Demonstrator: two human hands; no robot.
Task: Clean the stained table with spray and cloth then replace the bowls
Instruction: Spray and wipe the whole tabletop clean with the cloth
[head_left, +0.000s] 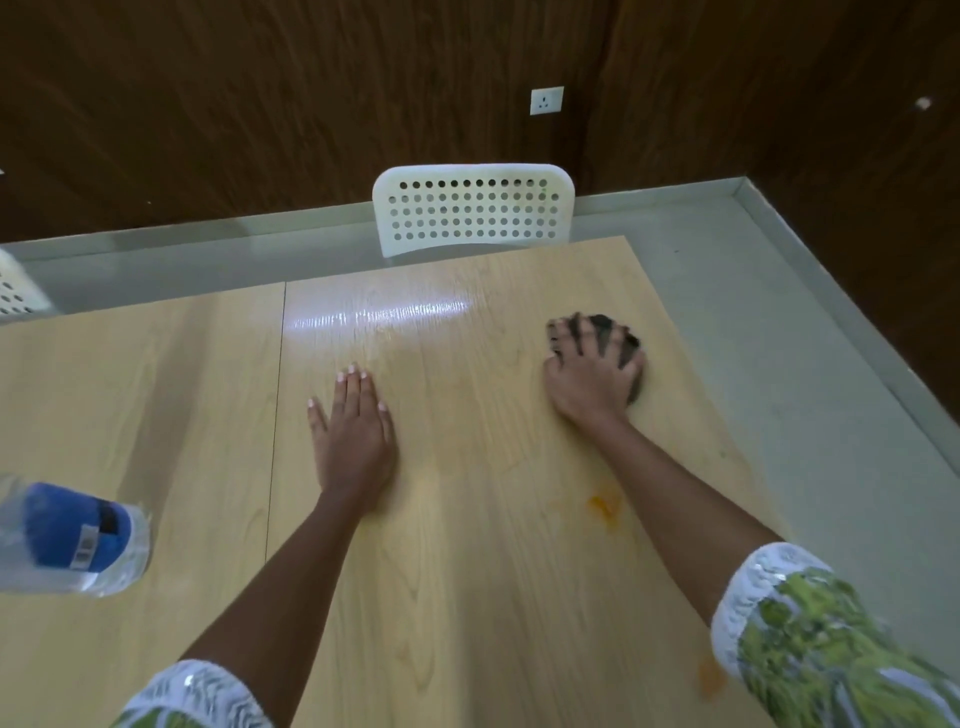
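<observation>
Right hand (589, 371) presses a dark cloth (626, 343) flat onto the table (467, 571), fingers spread over it and curled a little at the tips, so the cloth is clasped under the palm; left hand (353, 431) lies flat on the wood with fingers straight and together, holding nothing, apparently a brace. Nearest the viewer: patterned green-and-white sleeves at both lower corners, and an orange smear (709, 675) on the wood just beside the right sleeve. A little farther, a second orange stain (602, 506) sits just to the left of the right forearm, between the cloth and the viewer. That is the relation the next stroke turns on: both marks lie nearer the body than the cloth, along the line of the right arm, so the cloth would have to be drawn back toward the viewer to reach them; the right hand is plainly the nearer one. At the left edge, blurred, a clear bottle with a blue label (72, 540), probably the spray, though no nozzle shows. No bowls in view. Farther out, glare on the tabletop, then a white perforated chair back (472, 210) at the far edge, grey floor, dark wood wall with a white socket (546, 101). Wiping looks under way, stains not yet cleared
</observation>
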